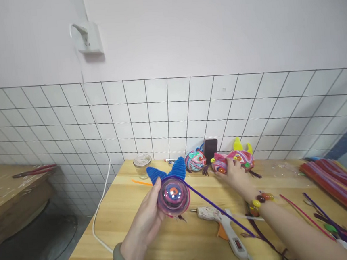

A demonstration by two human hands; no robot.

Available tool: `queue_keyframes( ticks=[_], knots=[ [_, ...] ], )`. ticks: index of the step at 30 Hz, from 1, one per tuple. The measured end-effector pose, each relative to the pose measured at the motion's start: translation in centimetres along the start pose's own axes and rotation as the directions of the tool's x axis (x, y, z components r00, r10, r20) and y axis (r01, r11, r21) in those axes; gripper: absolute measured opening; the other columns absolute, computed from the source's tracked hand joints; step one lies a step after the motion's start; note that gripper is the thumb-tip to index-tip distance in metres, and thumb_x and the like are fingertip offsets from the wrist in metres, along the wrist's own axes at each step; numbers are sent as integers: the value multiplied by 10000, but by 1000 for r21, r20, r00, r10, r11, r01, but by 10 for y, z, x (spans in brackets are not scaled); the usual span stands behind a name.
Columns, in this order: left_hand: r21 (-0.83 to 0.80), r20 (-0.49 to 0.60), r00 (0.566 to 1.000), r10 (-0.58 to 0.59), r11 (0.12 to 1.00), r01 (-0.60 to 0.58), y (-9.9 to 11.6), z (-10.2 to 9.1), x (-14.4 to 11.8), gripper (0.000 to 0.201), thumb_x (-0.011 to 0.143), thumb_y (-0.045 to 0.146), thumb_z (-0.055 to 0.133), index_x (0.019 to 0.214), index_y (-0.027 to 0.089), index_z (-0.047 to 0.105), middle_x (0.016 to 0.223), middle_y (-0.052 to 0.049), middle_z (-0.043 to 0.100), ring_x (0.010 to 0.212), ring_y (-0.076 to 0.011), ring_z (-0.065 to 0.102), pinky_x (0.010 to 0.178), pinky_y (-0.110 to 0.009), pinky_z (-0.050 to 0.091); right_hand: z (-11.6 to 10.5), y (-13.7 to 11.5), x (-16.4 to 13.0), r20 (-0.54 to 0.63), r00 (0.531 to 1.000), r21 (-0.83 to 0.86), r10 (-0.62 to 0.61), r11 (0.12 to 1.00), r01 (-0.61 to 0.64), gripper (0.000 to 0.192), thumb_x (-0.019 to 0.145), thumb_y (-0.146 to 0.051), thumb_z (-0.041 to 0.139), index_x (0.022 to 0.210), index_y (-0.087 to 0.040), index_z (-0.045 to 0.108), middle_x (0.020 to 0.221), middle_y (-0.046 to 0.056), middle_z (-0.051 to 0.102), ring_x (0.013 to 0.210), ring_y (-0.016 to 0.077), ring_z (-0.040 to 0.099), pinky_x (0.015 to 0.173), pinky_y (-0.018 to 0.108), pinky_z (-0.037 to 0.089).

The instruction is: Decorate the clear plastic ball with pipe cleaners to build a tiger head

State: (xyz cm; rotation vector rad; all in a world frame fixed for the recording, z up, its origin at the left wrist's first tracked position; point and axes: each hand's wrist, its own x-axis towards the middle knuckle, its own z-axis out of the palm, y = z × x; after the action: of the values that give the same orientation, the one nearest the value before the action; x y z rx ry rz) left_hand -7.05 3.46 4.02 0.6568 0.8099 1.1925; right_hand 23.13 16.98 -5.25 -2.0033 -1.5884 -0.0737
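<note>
Near edge of the wooden table (172,251): a white glue gun (230,228) lies on its side, nozzle pointing left, an orange scrap (222,232) beside its handle.

Left hand (149,215), a grey-green bangle at the wrist, grips a round piece (173,198) by its left side, thumb near the top. The piece is up above the tabletop: clear dome, orange-and-blue eye pattern within, two blue ears on top. A purple fuzzy stem (203,197) slants from its upper right across the glue gun; cannot tell whether the two are joined.

Far right, striped cloth (339,190).

Farther back, right hand (237,177) has its fingers on two pink patterned figures (244,159); whether it grips either, cannot tell. Left of these: black phone (211,149) upright, turquoise patterned figure (195,160), lidded jar (142,165).

Behind all, white tiled wall (160,119); above it, socket (90,38) with plug in.
</note>
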Motion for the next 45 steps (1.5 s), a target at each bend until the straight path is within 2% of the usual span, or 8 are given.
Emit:
queue_keyframes(
  ticks=[4, 10, 20, 27, 32, 38, 42, 45],
  knots=[
    [36, 36, 999, 5, 999, -7, -2, -4, 2, 393, 858, 468, 513, 887, 106, 663, 667, -75, 722, 516, -155, 620, 423, -226, 406, 18, 5, 1, -67, 998, -61, 12, 998, -16, 792, 731, -565, 570, 1332, -108, 329, 1271, 259, 404, 1024, 439, 542, 795, 539, 432],
    [30, 37, 999, 1, 1000, -3, -3, -5, 3, 387, 854, 472, 517, 802, 116, 660, 627, -48, 695, 502, -133, 590, 443, -223, 416, 19, 26, 6, -88, 995, -37, -52, 998, 49, 781, 751, -552, 539, 1330, -78, 315, 1233, 253, 443, 1056, 391, 539, 847, 459, 441],
    [69, 54, 998, -16, 998, 12, -5, -5, 3, 424, 856, 497, 496, 891, 100, 641, 738, -97, 719, 517, -129, 565, 445, -229, 407, 28, 51, 8, -51, 991, 106, -126, 986, 131, 796, 731, -577, 540, 1329, -103, 315, 1212, 202, 493, 1136, 324, 486, 879, 405, 430],
    [65, 40, 999, -6, 998, 3, -6, -5, 2, 385, 871, 466, 488, 884, 107, 626, 704, -83, 704, 548, -149, 587, 442, -235, 401, 37, 61, 11, -77, 986, 156, -151, 975, 161, 865, 679, -604, 595, 1347, -128, 320, 1242, 192, 484, 1155, 347, 476, 925, 448, 413],
    [67, 55, 999, -5, 998, 1, -8, -6, 4, 385, 863, 472, 502, 904, 108, 620, 700, -82, 706, 507, -138, 569, 455, -245, 408, 38, 63, 9, -81, 978, 141, -192, 969, 202, 842, 726, -579, 567, 1370, -109, 296, 1277, 199, 471, 1190, 345, 458, 951, 432, 409],
    [73, 51, 999, -15, 997, 11, -8, -5, 4, 398, 860, 478, 503, 919, 104, 623, 754, -101, 720, 561, -153, 600, 449, -233, 403, 34, 58, 6, -90, 964, 85, -250, 962, 258, 782, 766, -550, 545, 1366, -111, 300, 1281, 199, 472, 1204, 338, 454, 944, 426, 422],
    [72, 21, 1000, -4, 997, 3, -6, -2, 2, 337, 873, 426, 511, 852, 114, 635, 636, -56, 698, 527, -136, 588, 458, -222, 416, 28, 50, 0, -93, 950, 27, -298, 953, 302, 687, 806, -499, 524, 1362, -150, 321, 1286, 192, 477, 1183, 345, 475, 904, 455, 439],
    [91, 32, 1000, 0, 996, -3, -5, -1, 2, 371, 870, 445, 505, 801, 110, 647, 617, -60, 696, 527, -146, 602, 449, -222, 415, 24, 41, -5, -94, 938, -20, -334, 942, 334, 560, 839, -424, 507, 1326, -170, 399, 1303, 200, 474, 1181, 374, 471, 899, 510, 418]
  ],
)
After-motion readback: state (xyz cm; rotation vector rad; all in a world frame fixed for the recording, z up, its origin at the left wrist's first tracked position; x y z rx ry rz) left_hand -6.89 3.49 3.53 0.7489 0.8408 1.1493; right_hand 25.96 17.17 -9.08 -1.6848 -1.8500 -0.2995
